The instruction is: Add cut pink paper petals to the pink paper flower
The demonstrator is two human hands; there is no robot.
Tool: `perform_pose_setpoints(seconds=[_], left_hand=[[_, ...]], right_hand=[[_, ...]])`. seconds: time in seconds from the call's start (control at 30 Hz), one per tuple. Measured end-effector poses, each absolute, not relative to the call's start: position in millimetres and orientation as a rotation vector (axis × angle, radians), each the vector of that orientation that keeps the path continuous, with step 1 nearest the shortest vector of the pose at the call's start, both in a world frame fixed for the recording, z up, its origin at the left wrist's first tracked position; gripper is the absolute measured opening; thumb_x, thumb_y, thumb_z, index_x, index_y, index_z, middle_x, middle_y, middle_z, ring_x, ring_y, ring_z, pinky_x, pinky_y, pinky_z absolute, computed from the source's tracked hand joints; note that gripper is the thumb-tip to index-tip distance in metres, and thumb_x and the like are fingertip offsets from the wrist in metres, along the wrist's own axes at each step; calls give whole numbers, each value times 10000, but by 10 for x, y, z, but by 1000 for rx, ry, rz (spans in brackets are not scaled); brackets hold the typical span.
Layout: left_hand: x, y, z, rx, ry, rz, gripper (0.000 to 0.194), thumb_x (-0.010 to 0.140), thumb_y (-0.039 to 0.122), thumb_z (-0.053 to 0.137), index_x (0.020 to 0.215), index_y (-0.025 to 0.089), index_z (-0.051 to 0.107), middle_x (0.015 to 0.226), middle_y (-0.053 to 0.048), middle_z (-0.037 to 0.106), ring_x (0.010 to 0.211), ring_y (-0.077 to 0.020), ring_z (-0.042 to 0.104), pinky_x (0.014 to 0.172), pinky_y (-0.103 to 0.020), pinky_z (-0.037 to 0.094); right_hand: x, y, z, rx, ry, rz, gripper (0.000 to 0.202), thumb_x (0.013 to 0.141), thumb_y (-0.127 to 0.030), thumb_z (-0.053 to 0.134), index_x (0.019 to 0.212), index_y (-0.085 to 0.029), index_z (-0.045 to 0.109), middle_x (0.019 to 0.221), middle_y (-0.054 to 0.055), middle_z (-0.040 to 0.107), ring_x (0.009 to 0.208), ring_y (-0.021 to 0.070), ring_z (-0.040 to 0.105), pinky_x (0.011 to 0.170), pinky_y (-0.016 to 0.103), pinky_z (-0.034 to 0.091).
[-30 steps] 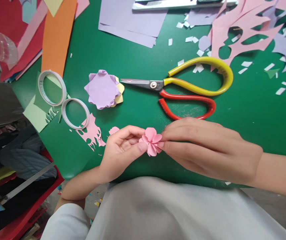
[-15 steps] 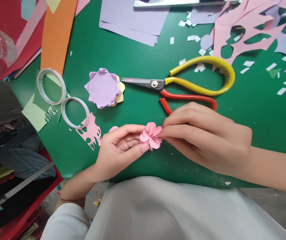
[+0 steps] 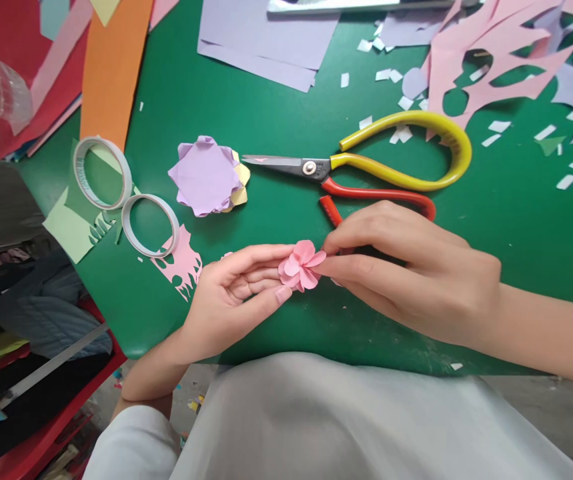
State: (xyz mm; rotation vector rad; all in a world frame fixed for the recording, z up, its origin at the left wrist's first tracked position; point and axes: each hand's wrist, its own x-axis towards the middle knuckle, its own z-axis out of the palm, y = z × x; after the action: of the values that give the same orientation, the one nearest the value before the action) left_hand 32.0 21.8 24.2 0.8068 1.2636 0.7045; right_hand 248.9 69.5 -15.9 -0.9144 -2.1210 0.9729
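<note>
A small pink paper flower (image 3: 303, 267) with layered petals is held over the near part of the green table. My left hand (image 3: 236, 290) grips it from the left, between thumb and fingers. From the right, my right hand (image 3: 411, 267) pinches a petal at the flower's edge with thumb and index finger. Scissors (image 3: 311, 168) with one yellow and one red handle lie partly open just beyond my right hand. Beyond my left hand rests a purple paper shape (image 3: 206, 177) with folded points, a yellow one (image 3: 241, 183) partly under it.
Two tape rolls (image 3: 127, 175) (image 3: 175, 233) lie at the left by green paper (image 3: 69, 227) and a pink cut scrap (image 3: 183, 257). Purple sheets (image 3: 266, 40), orange paper (image 3: 113, 73) and a clear bottle (image 3: 3, 93) are farther back. Pink offcuts (image 3: 446, 67) lie at the back right.
The flower has tilted and shifted slightly up in view. The fingers of my right hand have moved a little on its edge, and my left thumb has slid slightly left.
</note>
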Motion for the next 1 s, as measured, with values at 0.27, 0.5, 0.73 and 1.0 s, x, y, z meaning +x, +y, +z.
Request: perform_pose_setpoints(seconds=[0.27,0.5,0.73,1.0], left_hand=[[279,218,242,782,1265,745,240,873,177,762,1103,245,764,1011,-29,805,930,-196,790,864,-289,673],[281,209,211,828,1259,748,221,894,158,734,1097,239,766,1035,-38,799,960,-182,781,888,-270,655],[312,230,203,813,1274,761,202,886,177,747,1073,246,777,1068,-47,785,948,-193,779,900,-292,651],[337,217,225,778,1266,758,253,906,160,718,1133,264,760,1169,-38,734,964,-162,770,893,-253,653]], right_hand=[[2533,711,-154,-829,-2143,855,162,935,-95,627,1012,-237,633,990,14,752,891,150,722,866,299,590],[2530,699,-117,-913,-2140,874,140,930,-125,659,983,-247,615,973,-6,762,929,151,741,931,282,582],[2530,700,-105,-899,-2156,836,152,938,-117,646,958,-266,623,981,-38,764,881,127,738,824,252,588],[2531,714,-128,-824,-2178,788,157,925,-89,654,959,-241,635,960,-2,756,845,118,708,810,229,576]])
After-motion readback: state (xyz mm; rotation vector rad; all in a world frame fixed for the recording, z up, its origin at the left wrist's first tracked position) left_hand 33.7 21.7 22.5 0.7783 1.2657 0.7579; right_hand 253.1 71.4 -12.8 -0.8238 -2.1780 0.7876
